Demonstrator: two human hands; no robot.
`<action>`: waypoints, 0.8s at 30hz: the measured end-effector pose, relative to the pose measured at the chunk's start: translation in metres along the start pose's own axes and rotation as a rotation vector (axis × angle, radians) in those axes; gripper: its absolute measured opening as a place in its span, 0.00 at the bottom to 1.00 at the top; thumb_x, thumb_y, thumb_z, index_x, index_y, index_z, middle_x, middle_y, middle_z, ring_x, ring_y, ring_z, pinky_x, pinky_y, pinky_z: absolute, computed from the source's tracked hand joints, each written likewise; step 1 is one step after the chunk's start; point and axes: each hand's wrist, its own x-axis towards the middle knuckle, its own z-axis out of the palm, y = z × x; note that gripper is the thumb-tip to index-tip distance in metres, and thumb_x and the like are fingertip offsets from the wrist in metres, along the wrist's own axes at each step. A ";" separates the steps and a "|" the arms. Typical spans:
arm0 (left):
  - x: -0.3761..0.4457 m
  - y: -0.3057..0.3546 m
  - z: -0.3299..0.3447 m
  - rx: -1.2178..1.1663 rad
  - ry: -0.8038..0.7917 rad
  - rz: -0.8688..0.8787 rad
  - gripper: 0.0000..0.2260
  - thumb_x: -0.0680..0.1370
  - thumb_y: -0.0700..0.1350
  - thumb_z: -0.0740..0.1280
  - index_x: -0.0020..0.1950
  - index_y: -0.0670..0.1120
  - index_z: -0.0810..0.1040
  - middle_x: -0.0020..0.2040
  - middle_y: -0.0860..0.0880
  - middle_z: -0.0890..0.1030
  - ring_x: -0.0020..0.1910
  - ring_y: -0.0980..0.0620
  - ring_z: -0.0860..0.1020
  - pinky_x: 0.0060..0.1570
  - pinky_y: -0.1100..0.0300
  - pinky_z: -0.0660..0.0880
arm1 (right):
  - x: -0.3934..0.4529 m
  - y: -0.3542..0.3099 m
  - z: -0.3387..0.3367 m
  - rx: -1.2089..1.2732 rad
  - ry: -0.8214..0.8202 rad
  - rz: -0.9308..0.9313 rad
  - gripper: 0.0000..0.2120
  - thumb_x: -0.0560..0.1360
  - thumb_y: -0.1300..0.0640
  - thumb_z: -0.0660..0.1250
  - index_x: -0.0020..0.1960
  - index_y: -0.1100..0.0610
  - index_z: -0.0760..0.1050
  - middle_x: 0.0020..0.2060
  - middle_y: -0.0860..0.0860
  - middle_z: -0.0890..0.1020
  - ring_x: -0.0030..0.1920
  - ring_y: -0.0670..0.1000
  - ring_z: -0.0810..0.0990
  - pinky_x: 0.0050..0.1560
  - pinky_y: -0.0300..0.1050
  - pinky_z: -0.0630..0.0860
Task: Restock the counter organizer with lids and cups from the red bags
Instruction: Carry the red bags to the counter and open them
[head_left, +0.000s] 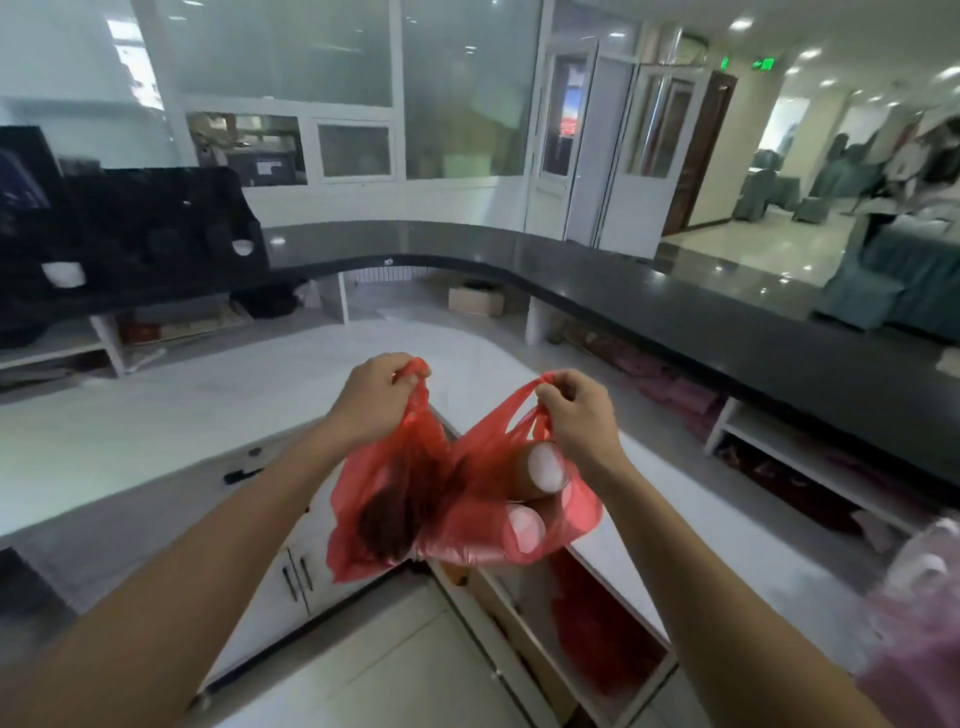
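Left hand (382, 395) and right hand (576, 410) each pinch the handles of a red bag (384, 499), fingers clamped, so both bags hang clear of the floor. Cups (545, 467) show in the right bag (519, 525). The organizer (156, 228) stands on the tabletop (519, 249), well apart to the left.

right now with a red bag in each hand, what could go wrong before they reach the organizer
1. The right hand only pinches the thin handles of the right red bag; its brown cup stacks lie near the open mouth and might slide out.
2. The left hand grips the left red bag similarly; the plastic could tear.
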 end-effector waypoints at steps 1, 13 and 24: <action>0.020 0.001 0.003 -0.014 -0.006 0.006 0.10 0.83 0.36 0.61 0.54 0.41 0.82 0.44 0.42 0.83 0.30 0.57 0.77 0.31 0.68 0.74 | 0.018 -0.001 0.003 0.002 0.006 -0.001 0.05 0.79 0.61 0.66 0.46 0.57 0.80 0.36 0.53 0.82 0.32 0.47 0.77 0.33 0.43 0.73; 0.230 -0.016 0.087 -0.143 0.027 0.012 0.11 0.83 0.37 0.60 0.55 0.46 0.82 0.43 0.46 0.83 0.40 0.48 0.82 0.38 0.56 0.78 | 0.226 0.037 0.009 0.095 0.058 -0.042 0.05 0.78 0.60 0.67 0.45 0.55 0.80 0.37 0.53 0.84 0.35 0.47 0.79 0.37 0.45 0.77; 0.311 -0.030 0.181 -0.152 -0.105 0.056 0.10 0.83 0.39 0.62 0.57 0.48 0.83 0.47 0.51 0.84 0.47 0.53 0.81 0.48 0.57 0.78 | 0.263 0.092 -0.055 0.001 0.162 0.089 0.05 0.79 0.62 0.67 0.49 0.59 0.82 0.39 0.59 0.84 0.34 0.48 0.80 0.37 0.45 0.78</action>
